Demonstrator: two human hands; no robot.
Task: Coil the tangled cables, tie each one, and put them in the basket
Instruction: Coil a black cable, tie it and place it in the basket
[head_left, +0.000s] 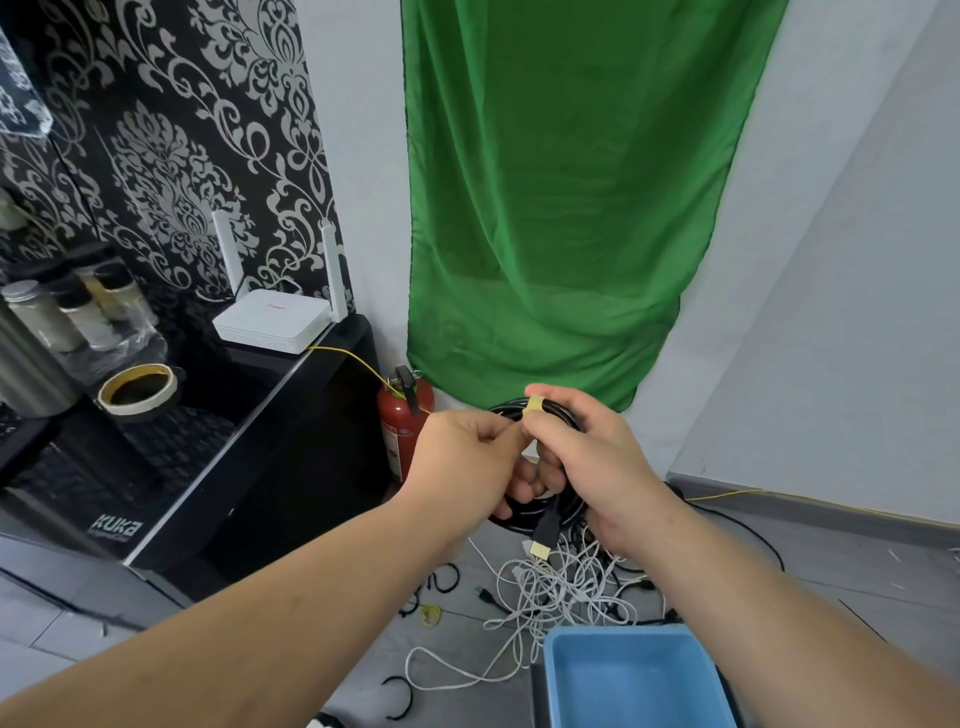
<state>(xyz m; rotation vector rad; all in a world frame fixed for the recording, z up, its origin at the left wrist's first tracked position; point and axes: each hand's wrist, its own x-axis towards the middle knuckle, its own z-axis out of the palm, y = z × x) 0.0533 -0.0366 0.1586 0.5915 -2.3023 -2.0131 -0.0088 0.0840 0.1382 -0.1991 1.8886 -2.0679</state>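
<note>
black cable coil (519, 524) held mid-air, far side of the blue basket (623, 632); my r hand (608, 467) fingers clamp round it, l hand (467, 457) pinches yellow tie (535, 404) at top; i'd pull tie snug, keeping loops together

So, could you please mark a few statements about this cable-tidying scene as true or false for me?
1. Both the left hand and the right hand hold the coiled black cable. True.
2. The blue plastic basket already holds a cable. False: no cable shows inside it.
3. A yellowish band wraps the coil's top. True.
4. The tangled white cables hang from the right hand. False: they lie on the grey floor beyond the basket.
</note>
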